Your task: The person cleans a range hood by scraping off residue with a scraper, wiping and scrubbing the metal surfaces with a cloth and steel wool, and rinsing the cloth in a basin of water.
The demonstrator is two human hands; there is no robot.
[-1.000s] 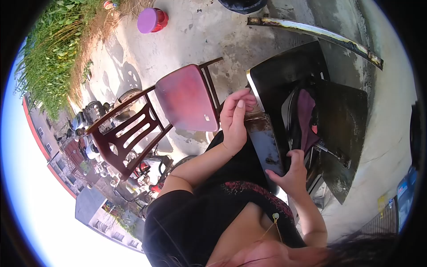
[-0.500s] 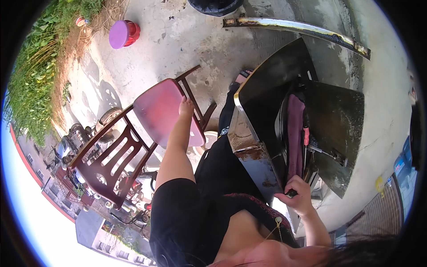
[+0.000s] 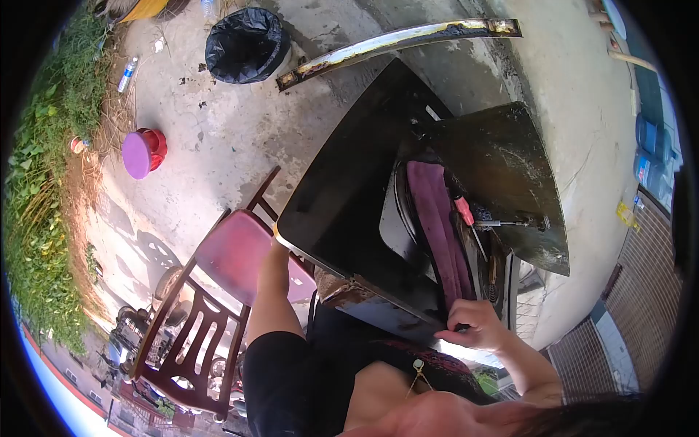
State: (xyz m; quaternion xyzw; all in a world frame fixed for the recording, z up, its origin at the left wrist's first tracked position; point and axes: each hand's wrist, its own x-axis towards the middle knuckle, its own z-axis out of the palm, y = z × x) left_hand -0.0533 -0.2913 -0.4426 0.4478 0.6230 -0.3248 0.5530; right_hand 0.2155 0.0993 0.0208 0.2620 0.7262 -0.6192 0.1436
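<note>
In front of me stands a large black appliance [image 3: 349, 175] with glossy panels, perhaps a range hood, with grease and rust on its body. One scratched dark panel [image 3: 510, 167] stands out to the right. A purple cloth [image 3: 435, 211] lies along the opening beside a screwdriver [image 3: 464, 210] with a pink handle and a metal strut [image 3: 502, 223]. My right hand [image 3: 473, 323] is closed around something small and dark at the appliance's near edge. The thing itself is mostly covered. My left hand [image 3: 274, 251] reaches the gold-edged left corner; its fingers are hidden behind the panel.
A wooden chair with a red seat [image 3: 231, 251] stands close on the left. Farther off are a purple-topped red stool [image 3: 137, 154], a bin with a black bag [image 3: 246, 47] and a long dirty metal strip [image 3: 408, 36]. Large water bottles [image 3: 648, 156] stand at the right.
My left hand has moved from above the chair seat to the appliance's left corner. The view has shifted, and the appliance appears farther left and closer. My right hand stays closed at the near edge.
</note>
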